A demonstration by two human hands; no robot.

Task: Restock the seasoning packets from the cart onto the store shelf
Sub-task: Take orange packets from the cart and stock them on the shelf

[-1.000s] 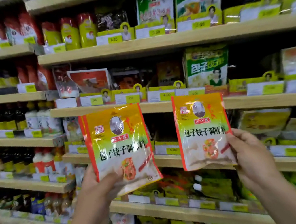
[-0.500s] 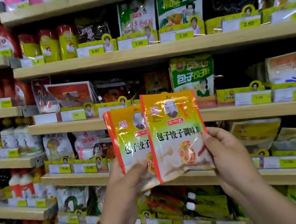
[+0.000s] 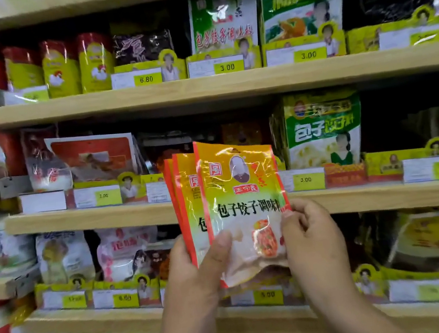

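Observation:
Several orange-and-yellow seasoning packets (image 3: 243,208) with red edges and black Chinese lettering are stacked upright in front of the wooden shelf (image 3: 92,218). My left hand (image 3: 197,272) grips the stack at its lower left, thumb pressed across the front packet. My right hand (image 3: 312,235) pinches the front packet's right edge. Behind the front packet, two more packet edges (image 3: 186,199) stick out to the left. The cart is not in view.
Tiered wooden shelves hold rows of seasoning bags behind yellow price tags. A green-and-white packet (image 3: 323,128) stands right of the held stack, a red-and-white one (image 3: 94,156) to the left. A dark gap (image 3: 404,115) lies at the middle shelf's right.
My two hands have come together, and the packets that were held apart now overlap in one stack. The stack has risen toward the middle shelf.

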